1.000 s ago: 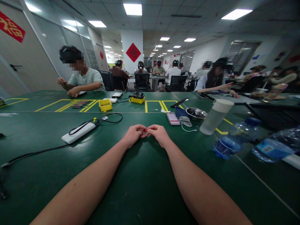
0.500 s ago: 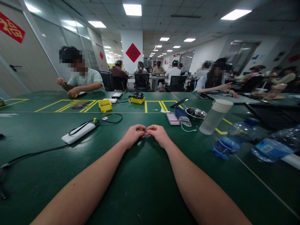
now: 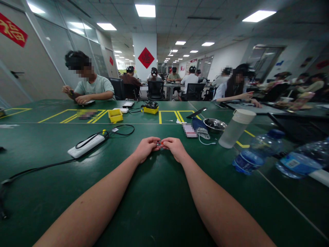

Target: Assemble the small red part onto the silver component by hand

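Observation:
Just above the green table [image 3: 154,206], my left hand [image 3: 147,148] and my right hand [image 3: 174,147] meet at the fingertips in the middle of the view. My left thumb and fingers pinch a small dark, shiny piece [image 3: 158,143]. Between my right thumb and forefinger sits a tiny orange-red piece [image 3: 162,143]. Both are too small to name, and whether they are joined I cannot tell. Most of each piece is hidden by the fingers.
On the left lies a white power bank [image 3: 88,146] with a black cable. Yellow boxes [image 3: 115,116] stand farther back. To the right are a metal bowl [image 3: 214,125], a frosted cup [image 3: 235,130] and blue plastic bottles [image 3: 253,156]. Co-workers sit across the table.
My fingers have shifted slightly, and the orange-red piece shows more clearly between them. My arms stay in place. The person across on the left has moved a hand a little.

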A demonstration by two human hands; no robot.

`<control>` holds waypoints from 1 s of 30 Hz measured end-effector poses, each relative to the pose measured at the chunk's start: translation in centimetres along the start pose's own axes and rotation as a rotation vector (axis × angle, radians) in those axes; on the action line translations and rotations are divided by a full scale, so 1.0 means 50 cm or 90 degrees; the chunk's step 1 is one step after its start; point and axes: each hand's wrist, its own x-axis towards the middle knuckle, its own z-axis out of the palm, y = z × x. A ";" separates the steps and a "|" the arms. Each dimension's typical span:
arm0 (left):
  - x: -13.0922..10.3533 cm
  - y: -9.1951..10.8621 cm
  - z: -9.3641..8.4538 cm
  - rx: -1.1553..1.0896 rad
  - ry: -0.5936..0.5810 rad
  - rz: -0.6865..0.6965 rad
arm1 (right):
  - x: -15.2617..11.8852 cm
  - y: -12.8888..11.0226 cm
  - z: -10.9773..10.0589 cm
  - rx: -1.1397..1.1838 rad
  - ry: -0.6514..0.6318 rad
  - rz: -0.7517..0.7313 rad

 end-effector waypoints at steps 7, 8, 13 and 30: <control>-0.001 -0.001 0.002 0.056 -0.008 0.021 | 0.002 0.006 -0.001 -0.022 -0.010 -0.017; -0.001 -0.002 0.002 0.062 -0.010 0.023 | 0.003 0.007 -0.001 -0.025 -0.010 -0.018; 0.005 -0.009 -0.001 0.061 -0.020 0.028 | 0.000 0.005 -0.001 -0.031 -0.013 -0.024; -0.002 -0.002 -0.002 0.027 -0.037 0.037 | -0.002 0.003 0.000 -0.026 -0.014 -0.030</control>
